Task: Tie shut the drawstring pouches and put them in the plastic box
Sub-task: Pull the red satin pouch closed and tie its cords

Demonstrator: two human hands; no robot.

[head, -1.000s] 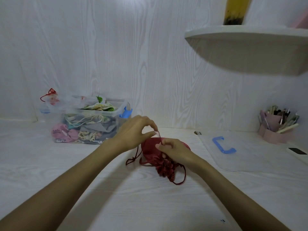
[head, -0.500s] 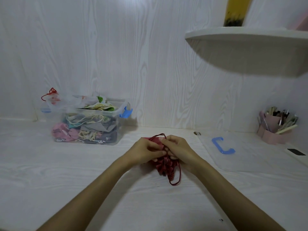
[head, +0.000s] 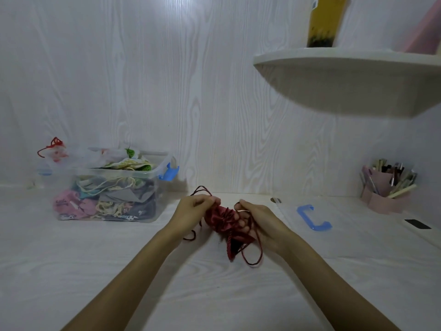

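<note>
A dark red satin drawstring pouch [head: 220,220] lies gathered on the white desk between my hands. My left hand [head: 193,210] pinches one red cord at the pouch's left side, a loop rising above its fingers. My right hand [head: 256,219] grips the cord on the right, and a long loop [head: 253,259] trails down onto the desk. The clear plastic box [head: 107,187] with blue latches stands at the back left, filled with several pouches.
The box's clear lid [head: 338,225] with a blue handle lies flat to the right. A pink pen holder [head: 386,187] stands at the far right, a dark flat object [head: 417,223] beside it. A white corner shelf [head: 346,77] juts out overhead.
My hands, pressed together over the pouch half a second ago, have drawn apart sideways, pulling the cords out to either side. The pouch's mouth is bunched tighter.
</note>
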